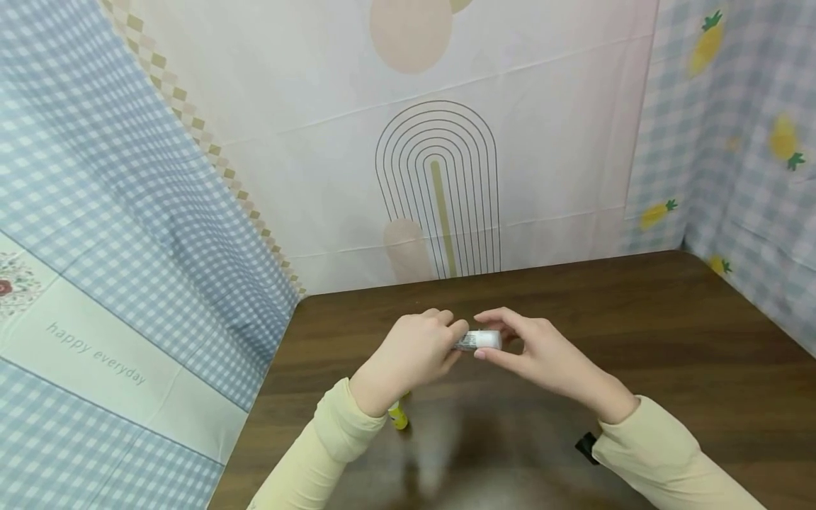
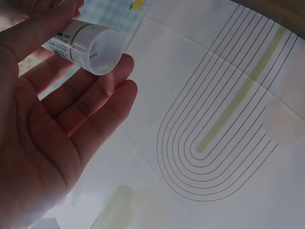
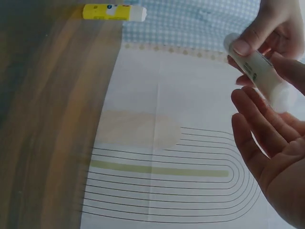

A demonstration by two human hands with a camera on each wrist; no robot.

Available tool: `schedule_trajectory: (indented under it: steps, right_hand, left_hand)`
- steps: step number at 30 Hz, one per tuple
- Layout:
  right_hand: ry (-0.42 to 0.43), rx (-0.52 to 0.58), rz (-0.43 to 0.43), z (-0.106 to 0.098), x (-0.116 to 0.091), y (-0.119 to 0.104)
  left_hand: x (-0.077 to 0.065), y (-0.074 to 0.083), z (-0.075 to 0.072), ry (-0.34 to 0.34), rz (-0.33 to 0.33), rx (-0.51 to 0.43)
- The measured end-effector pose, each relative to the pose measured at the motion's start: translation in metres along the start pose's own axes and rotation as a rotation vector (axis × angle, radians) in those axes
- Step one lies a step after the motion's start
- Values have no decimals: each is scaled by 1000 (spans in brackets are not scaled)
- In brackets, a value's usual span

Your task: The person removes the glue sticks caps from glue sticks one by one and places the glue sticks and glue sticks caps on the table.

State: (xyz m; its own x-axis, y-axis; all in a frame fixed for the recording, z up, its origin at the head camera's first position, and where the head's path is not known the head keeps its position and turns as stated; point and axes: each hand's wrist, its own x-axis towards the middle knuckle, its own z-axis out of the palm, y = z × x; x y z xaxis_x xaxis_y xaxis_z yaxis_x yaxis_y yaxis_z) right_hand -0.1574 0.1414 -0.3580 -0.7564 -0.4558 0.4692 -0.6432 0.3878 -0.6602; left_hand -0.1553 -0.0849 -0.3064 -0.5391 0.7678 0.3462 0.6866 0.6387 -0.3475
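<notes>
A white glue stick [image 1: 487,340] with small printed text is held level above the table between both hands. My left hand [image 1: 421,347] grips one end, its thumb lying along the printed tube. The hollow round base of the glue stick [image 2: 105,51] shows in the left wrist view. My right hand [image 1: 542,354] curves around the other, plain white end, thumb on the near side and fingers on the far side. That end is blurred in the right wrist view. A yellow glue stick [image 3: 107,12] with a white cap stands on the table, partly behind my left forearm in the head view.
The brown wooden table [image 1: 637,319] runs back to a pale patterned cloth [image 1: 542,177]. Blue checked cloth [image 1: 159,234] hangs along the left, and another with pineapples [image 1: 752,142] along the right. A small black object [image 1: 586,448] shows beside the right sleeve.
</notes>
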Motion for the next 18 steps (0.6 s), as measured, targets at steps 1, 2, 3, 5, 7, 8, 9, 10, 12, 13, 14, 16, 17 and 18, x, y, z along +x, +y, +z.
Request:
schedule_trajectory:
  steps: [1,2,3,5,7,8,9,10,12,13,14,16,17,18]
  right_hand:
    - [11,-11,7,0,-1,0]
    - [19,-20,15,1,-2,0]
    - [26,-23,23,1,-3,0]
    - [36,-18,38,0,-4,1]
    - [39,-8,39,-1,-5,2]
    - [36,-3,36,-1,-5,2]
    - [35,1,27,-1,-5,2]
    - [34,3,14,0,-5,3]
    - [32,4,-9,0,-6,5]
    - [32,2,-26,0,-6,6]
    - [34,-4,-46,0,-6,7]
    - [39,-13,-87,0,-6,9]
    - [41,-17,-104,0,-7,10]
    - [42,-20,-122,-1,-7,11]
  left_hand:
    - [0,1,0,4,-1,4]
    - [0,1,0,7,-2,8]
    - [0,2,1,11,-3,9]
    - [0,2,1,19,-3,7]
    - [0,3,0,29,-3,-2]
    - [-1,3,0,31,-2,-2]
    - [-2,3,0,34,-1,-6]
    - [-3,3,-1,34,1,-5]
    - [-4,4,-1,31,8,4]
    - [-4,5,-1,28,14,9]
    - [-5,5,-1,26,21,12]
    - [-6,5,-1,18,31,14]
    - [-6,5,-1,13,34,10]
    - [-7,4,0,7,37,5]
